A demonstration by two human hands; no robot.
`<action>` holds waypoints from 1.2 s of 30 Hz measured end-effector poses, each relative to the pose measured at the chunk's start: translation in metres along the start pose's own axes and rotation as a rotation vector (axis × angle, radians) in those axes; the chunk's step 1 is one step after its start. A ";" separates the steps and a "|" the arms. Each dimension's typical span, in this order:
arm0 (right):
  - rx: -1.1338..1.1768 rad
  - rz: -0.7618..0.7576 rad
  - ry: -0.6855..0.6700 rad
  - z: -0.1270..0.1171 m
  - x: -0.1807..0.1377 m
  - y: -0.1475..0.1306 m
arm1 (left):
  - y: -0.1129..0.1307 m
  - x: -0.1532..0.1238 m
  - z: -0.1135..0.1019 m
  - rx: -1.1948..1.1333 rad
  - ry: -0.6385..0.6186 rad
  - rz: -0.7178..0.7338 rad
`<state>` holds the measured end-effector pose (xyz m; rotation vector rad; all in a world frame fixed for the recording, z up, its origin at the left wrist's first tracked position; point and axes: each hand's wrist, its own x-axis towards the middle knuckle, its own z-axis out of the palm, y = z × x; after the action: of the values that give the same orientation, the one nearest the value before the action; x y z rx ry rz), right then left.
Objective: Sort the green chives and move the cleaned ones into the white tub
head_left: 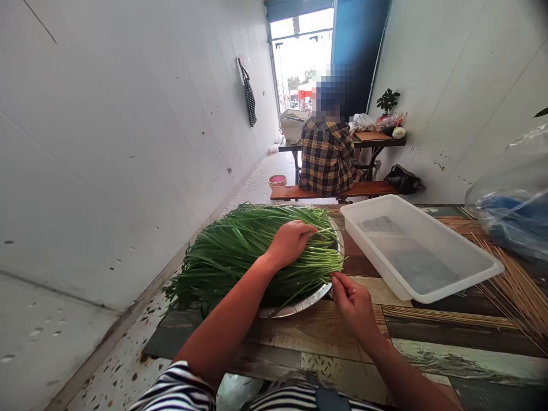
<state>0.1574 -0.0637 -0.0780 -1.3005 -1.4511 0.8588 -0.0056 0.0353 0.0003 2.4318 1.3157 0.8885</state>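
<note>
Work material: green stalks [240, 234], heaped in a metal tray [314, 299]. Alignment: dark leafy ends to the left, pale cut ends to the right, near the tray rim. Small water drops visible on the leaves.

Left hand [290, 242]: positioned above the heap, thumb and fingers pinched on pale stalks. Right hand [353, 299]: positioned at the near right rim, thumb and forefinger tips together at the pale ends. Presence of a stalk between these tips: cannot tell.

Support surface: table [342, 337] with multicolored wood-plank pattern. To the right of the metal tray: 1 white plastic bin [377, 260], rectangular, set at an angle. Farther right: loose bundle of thin wooden sticks [520, 299], with a clear plastic bag [514, 200] behind.

Beyond the table: 1 person in a plaid shirt [325, 154], seated on a wooden bench [372, 189], back to the camera. On the bench, right end: black bag [403, 180]. On the floor, left of the bench: small tub [277, 181], pink inside. On the left wall: hanging checked cloth [249, 101].
</note>
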 end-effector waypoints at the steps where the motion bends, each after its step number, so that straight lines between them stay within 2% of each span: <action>1: 0.003 0.003 0.000 0.000 0.000 0.000 | 0.000 0.000 0.000 -0.009 -0.004 0.005; 16: 0.012 0.010 -0.005 0.000 0.000 0.002 | 0.003 0.000 -0.003 -0.070 -0.005 -0.054; 36: -0.034 -0.003 -0.003 0.000 0.000 0.000 | -0.002 -0.001 -0.001 -0.078 -0.011 -0.046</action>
<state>0.1578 -0.0635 -0.0784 -1.3227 -1.4755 0.8380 -0.0078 0.0358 0.0002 2.3347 1.3025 0.8967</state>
